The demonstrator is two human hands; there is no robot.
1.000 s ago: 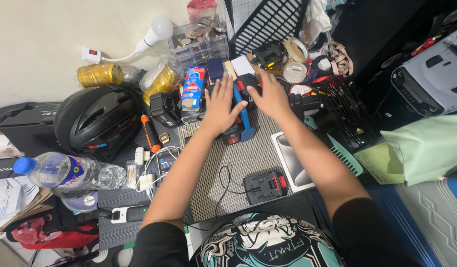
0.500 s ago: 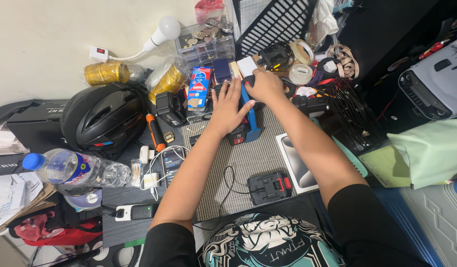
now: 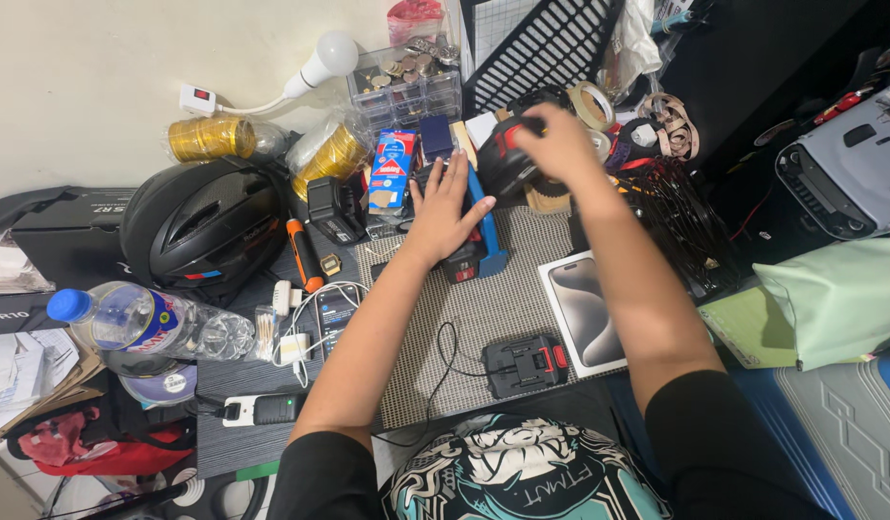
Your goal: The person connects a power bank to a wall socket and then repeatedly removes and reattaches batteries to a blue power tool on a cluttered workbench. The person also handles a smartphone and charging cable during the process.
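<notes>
Hands two, your left hand [image 3: 448, 204] flat with fingers spread on one blue tool [image 3: 485, 231] on the mat, your right hand [image 3: 560, 144] closed around one black-and-red device [image 3: 507, 162] just behind it, one black helmet [image 3: 204, 226], one water bottle [image 3: 146, 323], two gold wire spools [image 3: 212, 138] to the left.

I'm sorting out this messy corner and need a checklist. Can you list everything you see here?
helmet: 1, black, left
water bottle: 1, clear, blue cap, far left
blue tool: 1, mat centre, under left hand
black and red device: 1, beneath right hand
battery pack: 1, black and red, near mat edge
phone box: 1, white, right of mat
gold wire spools: 2, by wall
tape rolls: several, top
left hand: flat on blue tool
right hand: on black and red device
</notes>
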